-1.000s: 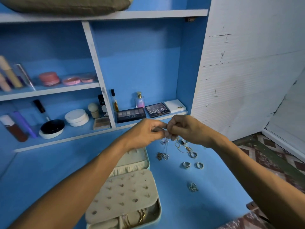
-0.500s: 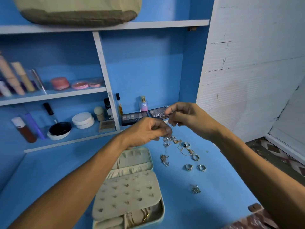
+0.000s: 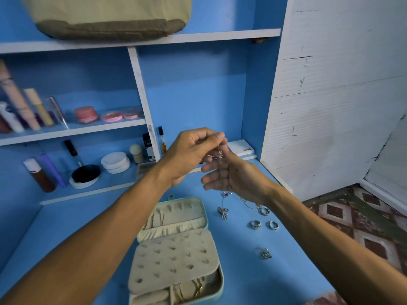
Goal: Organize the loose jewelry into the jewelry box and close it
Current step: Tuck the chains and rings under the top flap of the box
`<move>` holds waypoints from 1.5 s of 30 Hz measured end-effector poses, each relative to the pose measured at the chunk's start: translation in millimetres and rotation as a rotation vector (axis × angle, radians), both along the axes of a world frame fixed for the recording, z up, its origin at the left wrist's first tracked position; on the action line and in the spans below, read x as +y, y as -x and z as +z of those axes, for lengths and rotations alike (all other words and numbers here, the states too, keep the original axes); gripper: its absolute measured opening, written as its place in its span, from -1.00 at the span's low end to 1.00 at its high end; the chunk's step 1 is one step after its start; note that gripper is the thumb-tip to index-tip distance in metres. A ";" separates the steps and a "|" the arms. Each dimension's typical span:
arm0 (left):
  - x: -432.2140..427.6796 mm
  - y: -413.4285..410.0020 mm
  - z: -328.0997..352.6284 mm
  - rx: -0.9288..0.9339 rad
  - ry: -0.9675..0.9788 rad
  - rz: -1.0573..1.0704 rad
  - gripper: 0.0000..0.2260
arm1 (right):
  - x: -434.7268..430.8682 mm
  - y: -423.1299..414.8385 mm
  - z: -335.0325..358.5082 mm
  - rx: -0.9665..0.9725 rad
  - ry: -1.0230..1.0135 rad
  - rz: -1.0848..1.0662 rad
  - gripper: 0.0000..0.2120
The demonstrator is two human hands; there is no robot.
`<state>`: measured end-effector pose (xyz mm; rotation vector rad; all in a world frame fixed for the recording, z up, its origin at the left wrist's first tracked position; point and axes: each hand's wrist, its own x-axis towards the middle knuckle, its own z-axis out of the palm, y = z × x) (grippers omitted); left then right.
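1. Both hands have traded heights since half a second ago. The left grip (image 3: 191,153) has risen and the right grip (image 3: 235,177) has dropped beneath it, both over the far part of the tabletop (image 3: 286,271).
2. Thumb and fingertips of the left grip pinch a thin silver chain (image 3: 220,158), which hangs straight down. The right grip has let go and holds nothing. Its fingers are nearly straight and spread behind the hanging chain, and I cannot tell whether they touch it.
3. My reading is that one necklace is now drawn clear of the loose pile and can be carried to the box. It is not yet stowed.
4. One jewelry box (image 3: 221,282) lies open at the middle of the tabletop's near edge, with its lid half on the far side. Gold chains already lie in its near compartment.
5. Loose pieces toward the right edge:
   - three single rings (image 3: 255,224)
   - one tangled silver cluster (image 3: 263,253), nearest the near edge
   - one thin gold chain (image 3: 248,203), partly under the right wrist
   - one silver charm piece (image 3: 222,212) beside the box's far right corner
   - one small pendant (image 3: 225,194) below the hands, which may belong to the held chain
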<state>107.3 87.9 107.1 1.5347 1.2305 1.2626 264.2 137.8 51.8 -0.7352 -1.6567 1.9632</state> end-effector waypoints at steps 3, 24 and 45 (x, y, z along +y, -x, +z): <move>-0.7 12.0 0.3 -0.101 0.028 0.056 -0.83 | -0.7 1.1 -6.5 -0.022 0.029 0.003 -0.38; -34.6 89.9 -42.6 -0.383 0.329 0.380 -0.87 | 7.2 1.5 9.5 -0.181 -0.378 0.002 -0.90; -66.1 104.2 -88.4 0.374 0.470 0.311 -0.82 | 3.1 33.9 67.1 -0.421 -0.675 0.103 -0.84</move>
